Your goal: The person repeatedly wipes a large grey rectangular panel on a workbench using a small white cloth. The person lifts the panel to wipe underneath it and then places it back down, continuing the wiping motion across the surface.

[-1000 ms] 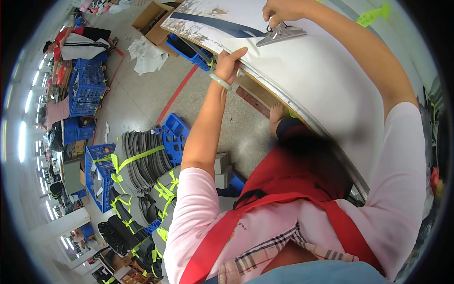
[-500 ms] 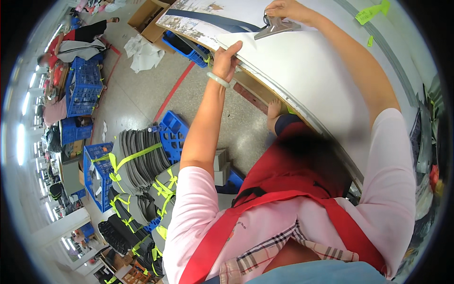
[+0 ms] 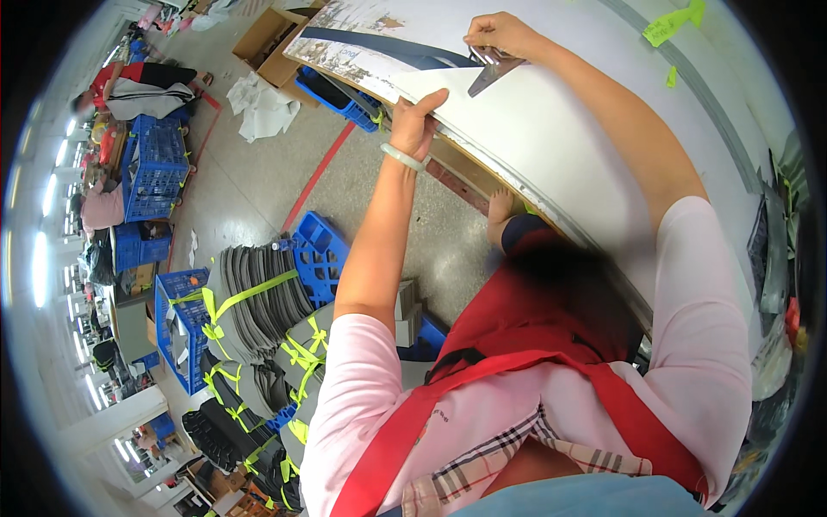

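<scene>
My right hand [image 3: 506, 36] pinches a wide grey metal clip [image 3: 493, 76] by its handle end, over the far part of a white-topped table. A white sheet [image 3: 551, 129] lies on that table, and the clip's jaw rests at or just above the sheet's far edge. A dark blue strip [image 3: 379, 43] runs along the tabletop and ends close to the clip. My left hand [image 3: 413, 125], with a pale bangle on the wrist, grips the near table edge [image 3: 482, 155], thumb on top. Its other fingers are mostly hidden under the edge.
Stacks of grey cut pieces [image 3: 258, 293] tied with yellow-green strips stand on the floor at left, beside blue crates [image 3: 183, 327]. A cardboard box [image 3: 271, 52] and crumpled white sheets [image 3: 261, 105] lie beyond the table. Another person [image 3: 138, 82] is at far left.
My right hand has moved left and slightly nearer with the clip, whose jaw is now turned more steeply. My left hand stays at the table edge.
</scene>
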Available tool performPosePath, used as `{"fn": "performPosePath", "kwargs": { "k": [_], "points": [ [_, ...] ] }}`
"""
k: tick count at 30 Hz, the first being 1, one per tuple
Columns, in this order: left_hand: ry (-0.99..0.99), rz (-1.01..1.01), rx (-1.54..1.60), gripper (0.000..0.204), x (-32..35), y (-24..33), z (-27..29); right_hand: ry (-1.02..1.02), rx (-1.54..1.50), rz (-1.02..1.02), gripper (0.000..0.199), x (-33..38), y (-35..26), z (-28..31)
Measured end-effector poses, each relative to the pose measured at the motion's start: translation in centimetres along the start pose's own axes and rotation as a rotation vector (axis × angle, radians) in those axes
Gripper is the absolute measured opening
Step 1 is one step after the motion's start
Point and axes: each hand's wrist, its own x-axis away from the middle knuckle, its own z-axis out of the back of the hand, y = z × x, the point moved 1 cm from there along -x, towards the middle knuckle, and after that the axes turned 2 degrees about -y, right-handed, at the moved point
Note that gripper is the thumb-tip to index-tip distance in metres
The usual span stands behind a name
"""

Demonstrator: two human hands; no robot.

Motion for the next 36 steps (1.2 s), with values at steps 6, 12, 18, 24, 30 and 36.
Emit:
{"fn": "performPosePath", "kwargs": {
  "k": [6,12,18,24,30,36],
  "points": [
    [-0.013,0.027,-0.008,0.035,-0.1,-0.1,0.0,-0.095,0.116,-0.03,0.021,-0.7,-0.4,0.3],
    [0.01,0.023,0.054,0.034,0.2,-0.6,0.8,-0.217,0.13,-0.129,0.031,-0.2,-1.5,0.1],
    [0.088,0.017,-0.024,0.049,-1.1,-2.1,0.6,0.47,0.657,0.425,0.033,5.5,-0.7,0.3],
    [0.427,-0.595,-0.823,0.065,4.9,-0.1,4.1,0.417,0.121,0.124,0.03,28.8,-4.6,-4.4],
    [-0.214,-0.392,-0.701,0.022,11.8,-6.5,-10.0,0.853,0.155,-0.357,0.018,55.0,-3.4,-8.4],
    [-1.107,-0.501,-0.991,0.028,21.5,-14.5,-28.7,0.894,0.598,-0.584,0.041,71.4,-1.3,-5.8]
  ]
}}
